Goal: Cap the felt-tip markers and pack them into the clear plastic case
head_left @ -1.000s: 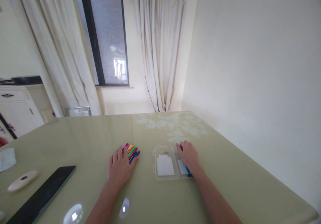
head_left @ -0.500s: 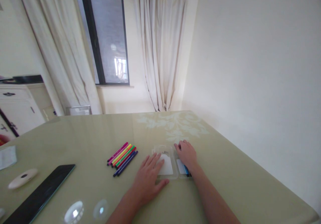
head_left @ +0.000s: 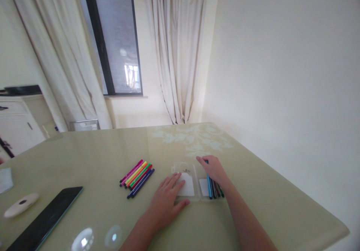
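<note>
My left hand (head_left: pixel 168 197) lies with its fingers spread over the left half of a clear plastic case (head_left: pixel 196 191), which is unfolded on the table. White paper (head_left: pixel 188 183) shows inside that half. In the right half are several markers (head_left: pixel 210 188), blue and dark ones among them, beside another white piece. My right hand (head_left: pixel 213 167) is bent over the upper ends of these markers. Its fingers are curled and partly hidden, so what they grip cannot be made out. A row of coloured markers (head_left: pixel 137 178) lies on the table left of my left hand.
A black flat device (head_left: pixel 47 219) and a whitish oval object (head_left: pixel 21 205) lie at the left of the glossy greenish table (head_left: pixel 112 146). A pale folded item (head_left: pixel 5 179) sits at the far left edge. A wall (head_left: pixel 281 74) borders the right side.
My right hand has shifted slightly right and up, uncovering more of the markers in the case. My left hand stays on the case. The view has turned a little to the right.
</note>
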`<state>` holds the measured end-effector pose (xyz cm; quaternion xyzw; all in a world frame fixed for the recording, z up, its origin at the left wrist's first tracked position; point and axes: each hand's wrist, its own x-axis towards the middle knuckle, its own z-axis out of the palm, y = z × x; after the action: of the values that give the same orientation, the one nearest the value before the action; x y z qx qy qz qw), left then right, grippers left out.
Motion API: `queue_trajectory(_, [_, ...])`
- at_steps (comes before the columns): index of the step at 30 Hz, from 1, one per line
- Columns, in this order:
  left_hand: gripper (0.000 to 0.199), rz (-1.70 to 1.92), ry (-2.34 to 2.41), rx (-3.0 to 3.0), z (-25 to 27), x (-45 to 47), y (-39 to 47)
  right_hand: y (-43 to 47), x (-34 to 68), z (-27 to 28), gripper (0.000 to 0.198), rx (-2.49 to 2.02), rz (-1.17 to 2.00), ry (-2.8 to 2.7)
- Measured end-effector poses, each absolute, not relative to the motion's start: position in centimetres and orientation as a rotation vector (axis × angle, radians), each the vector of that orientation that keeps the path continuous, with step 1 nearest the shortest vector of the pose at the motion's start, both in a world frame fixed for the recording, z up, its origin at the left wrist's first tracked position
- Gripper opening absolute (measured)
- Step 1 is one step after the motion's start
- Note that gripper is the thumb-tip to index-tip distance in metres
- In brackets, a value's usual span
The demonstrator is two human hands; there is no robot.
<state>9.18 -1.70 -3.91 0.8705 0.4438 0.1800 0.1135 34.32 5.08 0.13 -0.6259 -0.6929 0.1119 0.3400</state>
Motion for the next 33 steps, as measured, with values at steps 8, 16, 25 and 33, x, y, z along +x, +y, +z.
queue_trajectory(8, [0.074,0.542,1.261,2.569,-4.4,9.0,-1.7,3.5,32.4,2.2,0.056,-1.416,0.218,-1.314])
queue_trajectory(16, [0.053,0.702,1.507,2.648,-4.0,10.0,-1.4,1.9,24.2,-1.0,0.053,-1.23,0.656,-1.528])
queue_trajectory(25, [0.035,0.275,2.227,2.558,-1.7,7.3,-1.0,4.8,33.6,0.0,0.041,-1.811,0.067,-1.524])
queue_trajectory(33, [0.035,0.21,2.294,2.524,-1.7,7.3,-1.0,5.2,34.8,-1.8,0.042,-2.15,-0.111,-1.683])
